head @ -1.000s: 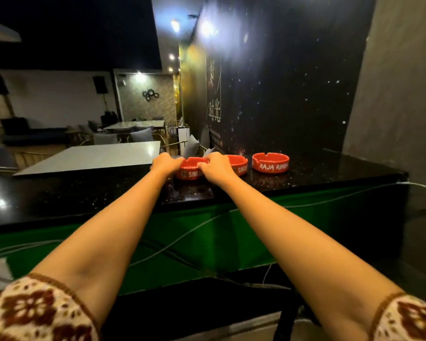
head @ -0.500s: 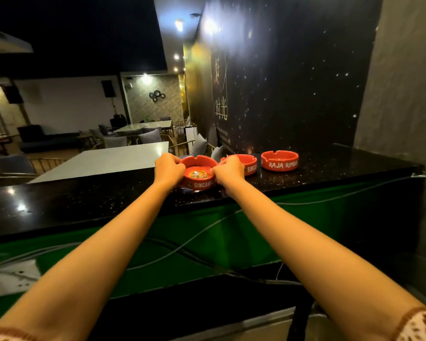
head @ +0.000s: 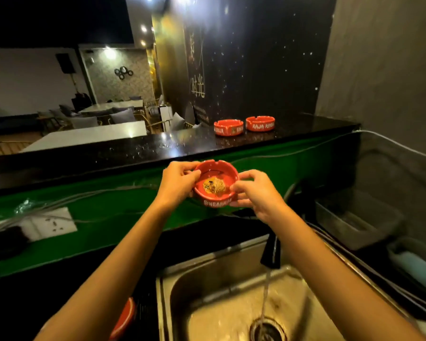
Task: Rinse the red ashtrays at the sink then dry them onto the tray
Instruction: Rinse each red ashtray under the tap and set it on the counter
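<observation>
Ashtray (head: 216, 183), ash inside, held above sink (head: 180, 286): left hand (head: 178, 184) and right hand (head: 255, 193) grip opposite rims. Should lower it level under the running stream (head: 265, 291), tipping only over the drain.

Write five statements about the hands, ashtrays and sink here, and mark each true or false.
1. The left hand and right hand both hold one ashtray. True.
2. The held ashtray is clean inside. False: brownish residue lies in its bowl.
3. Two more ashtrays stand on the counter. True.
4. The tap is off. False: water runs into the sink.
5. The held ashtray is in the stream. False: the hands hold it clear of the water, up in front of the counter.
</observation>
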Tool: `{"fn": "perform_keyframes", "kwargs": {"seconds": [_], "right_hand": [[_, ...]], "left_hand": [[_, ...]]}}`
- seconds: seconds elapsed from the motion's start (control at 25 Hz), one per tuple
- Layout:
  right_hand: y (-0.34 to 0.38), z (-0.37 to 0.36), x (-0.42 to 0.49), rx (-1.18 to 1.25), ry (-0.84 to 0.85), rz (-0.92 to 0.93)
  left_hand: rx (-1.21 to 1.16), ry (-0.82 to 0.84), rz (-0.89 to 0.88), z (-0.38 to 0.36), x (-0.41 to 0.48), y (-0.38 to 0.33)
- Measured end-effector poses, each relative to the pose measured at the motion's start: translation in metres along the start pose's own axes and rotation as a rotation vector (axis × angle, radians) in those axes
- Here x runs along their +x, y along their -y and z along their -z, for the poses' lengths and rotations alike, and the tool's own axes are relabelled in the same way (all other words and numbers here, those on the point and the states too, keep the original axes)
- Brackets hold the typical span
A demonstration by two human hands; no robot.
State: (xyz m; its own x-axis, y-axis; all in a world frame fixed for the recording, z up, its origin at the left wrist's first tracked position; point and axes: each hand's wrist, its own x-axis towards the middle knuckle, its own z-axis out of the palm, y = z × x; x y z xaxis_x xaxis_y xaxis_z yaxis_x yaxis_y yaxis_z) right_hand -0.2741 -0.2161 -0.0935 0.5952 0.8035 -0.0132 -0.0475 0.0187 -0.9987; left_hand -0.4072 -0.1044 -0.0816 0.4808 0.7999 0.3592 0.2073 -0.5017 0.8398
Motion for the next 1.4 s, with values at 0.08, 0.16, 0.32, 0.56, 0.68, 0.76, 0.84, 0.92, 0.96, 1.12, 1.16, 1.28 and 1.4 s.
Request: {"fn": "perform_keyframes", "kwargs": {"seconds": [0.08,0.16,0.32,0.56,0.68,0.76,0.84,0.92,0.96,1.12,1.16,1.28,1.4], "right_hand": [[-0.048,0.005,-0.033,-0.059,-0.008,-0.017],[-0.101,0.010,-0.063,-0.118,-0.004,-0.090],[-0.187,0.020,-0.111,-0.119,-0.018,-0.324],[-0.255,0.054,-0.120,-0.145,-0.103,-0.499],[-0.275,0.077,-0.109,-0.191,-0.167,-0.512],[-0.281,0.091,-0.102,-0.175,-0.185,-0.518],[-0.283,0.101,-0.097,-0.158,-0.175,-0.538],[-0.285,0.107,-0.095,-0.137,-0.156,-0.554],[-0.287,0.108,-0.095,-0.115,-0.134,-0.563],[-0.292,0.112,-0.093,-0.019,-0.025,-0.629],[-0.292,0.113,-0.090,-0.015,-0.016,-0.643],[-0.291,0.122,-0.080,0.015,-0.045,-0.652],[-0.291,0.133,-0.071,0.086,-0.090,-0.676]], "left_hand": [[-0.003,0.034,0.056,-0.015,-0.039,0.033],[0.003,0.097,0.161,-0.033,-0.078,0.073],[0.022,0.190,0.376,-0.075,-0.154,0.136],[-0.160,0.145,0.740,-0.133,-0.216,0.169],[-0.299,0.137,0.888,-0.159,-0.222,0.174],[-0.389,0.127,0.969,-0.171,-0.225,0.170],[-0.455,0.143,1.017,-0.178,-0.229,0.167],[-0.494,0.160,1.059,-0.183,-0.232,0.164],[-0.505,0.153,1.076,-0.186,-0.235,0.164],[-0.482,0.036,1.096,-0.192,-0.243,0.168],[-0.487,0.016,1.092,-0.195,-0.245,0.167],[-0.513,-0.025,1.077,-0.210,-0.241,0.155],[-0.455,-0.018,1.040,-0.222,-0.230,0.145]]}}
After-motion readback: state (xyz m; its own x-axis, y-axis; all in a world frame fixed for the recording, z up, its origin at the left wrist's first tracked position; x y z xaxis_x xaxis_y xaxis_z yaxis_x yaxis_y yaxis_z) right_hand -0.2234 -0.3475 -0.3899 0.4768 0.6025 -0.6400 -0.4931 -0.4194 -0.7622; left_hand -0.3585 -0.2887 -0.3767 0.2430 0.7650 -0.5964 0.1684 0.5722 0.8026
